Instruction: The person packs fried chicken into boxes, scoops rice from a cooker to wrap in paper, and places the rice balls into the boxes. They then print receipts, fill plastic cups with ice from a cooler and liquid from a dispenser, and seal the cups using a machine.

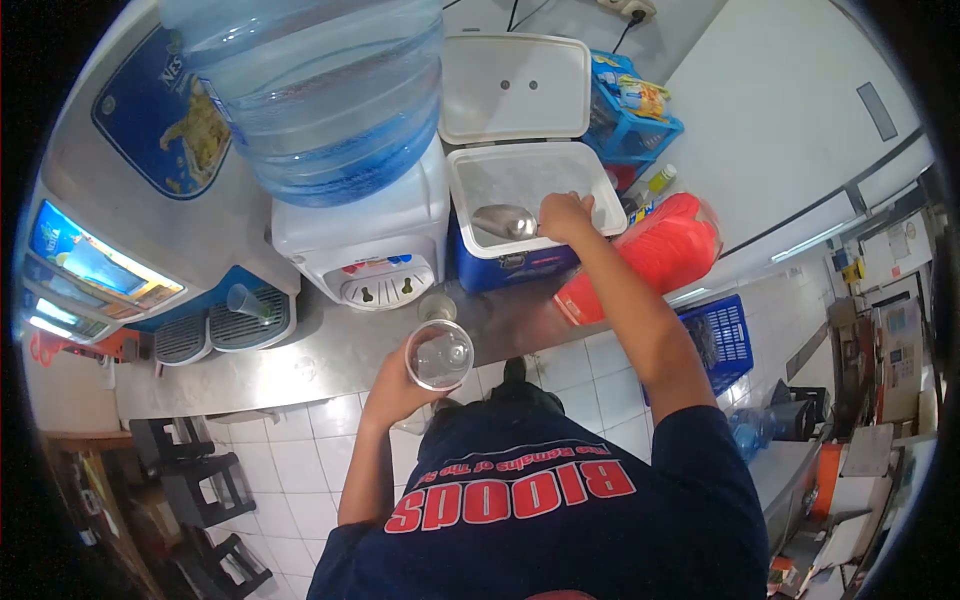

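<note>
Over the open blue cooler, the right hand holds a shiny scoop; the left hand curls around a clear cup.

A metal counter bears a water dispenser, cooler and red pack.

On the counter, a drink machine stands left of the water dispenser, which carries a water bottle. Right of the dispenser is the cooler, its lid behind it. The scoop is over the cooler's opening. A basket lies behind right, a wrapped stack right, and a small cup before the dispenser.
</note>
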### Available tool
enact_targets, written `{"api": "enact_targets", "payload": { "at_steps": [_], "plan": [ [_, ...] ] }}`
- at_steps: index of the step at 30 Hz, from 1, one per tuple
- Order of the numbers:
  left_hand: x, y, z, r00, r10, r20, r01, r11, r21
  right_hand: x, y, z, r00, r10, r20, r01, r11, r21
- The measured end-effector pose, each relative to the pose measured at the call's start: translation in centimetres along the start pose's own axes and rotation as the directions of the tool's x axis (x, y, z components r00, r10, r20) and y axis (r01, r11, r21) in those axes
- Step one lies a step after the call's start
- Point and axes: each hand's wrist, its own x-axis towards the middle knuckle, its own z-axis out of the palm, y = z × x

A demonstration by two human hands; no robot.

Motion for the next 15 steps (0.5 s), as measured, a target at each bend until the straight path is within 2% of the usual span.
{"api": "enact_targets", "payload": {
  "at_steps": [2, 3, 5, 6, 7, 9, 11, 12, 13, 14, 15],
  "plan": [
    [0.2, 0.4, -0.1, 1.000, 0.021, 0.008, -0.021, 1.000, 0.020, 0.1, -0.1, -0.8, 0.997, -0.072, 0.023, 0.074, 0.995, -0.068],
    [0.1, 0.6, 0.0, 1.000, 0.007, -0.012, -0.007, 1.000, -0.008, -0.3, -0.1, -1.0, 0.998, -0.056, 0.020, 0.057, 0.996, -0.069],
    [-0.1, 0.4, 0.3, 1.000, 0.004, -0.014, -0.005, 0.999, -0.042, -1.3, -0.3, -1.6, 0.995, -0.086, -0.059, 0.091, 0.992, 0.084],
    [-0.4, 0.1, 0.3, 1.000, -0.013, -0.023, 0.013, 1.000, -0.019, -2.3, -0.2, -0.7, 0.937, -0.161, -0.308, 0.269, 0.898, 0.347],
    [-0.6, -0.1, 0.3, 0.999, -0.030, -0.032, 0.030, 1.000, 0.006, -4.2, -0.2, 0.8, 0.819, -0.148, -0.554, 0.478, 0.709, 0.517],
    [-1.2, -0.6, 0.7, 1.000, -0.009, -0.021, 0.008, 1.000, -0.007, -13.4, -2.1, -0.9, 0.840, 0.047, -0.540, 0.475, 0.419, 0.774],
    [-1.9, -2.3, 0.9, 0.994, 0.007, -0.111, -0.005, 1.000, 0.014, -18.5, -1.4, 6.4, 0.848, 0.378, -0.372, 0.317, 0.203, 0.927],
    [-2.3, -1.3, 0.4, 0.990, -0.130, -0.062, 0.136, 0.986, 0.101, -19.9, -0.5, 9.6, 0.838, 0.405, -0.366, 0.311, 0.197, 0.930],
    [-2.5, -1.5, 0.5, 0.992, -0.125, -0.035, 0.128, 0.985, 0.113, -20.9, 0.7, 12.7, 0.722, 0.611, -0.325, 0.153, 0.317, 0.936],
    [-2.6, -1.8, 0.6, 0.987, -0.132, -0.087, 0.137, 0.989, 0.056, -21.0, 2.2, 15.6, 0.547, 0.781, -0.301, -0.036, 0.381, 0.924],
    [-2.7, -2.2, 0.6, 0.982, -0.143, -0.126, 0.145, 0.989, 0.006, -19.4, 4.4, 19.2, 0.514, 0.811, -0.281, -0.049, 0.355, 0.934]
  ]
}}
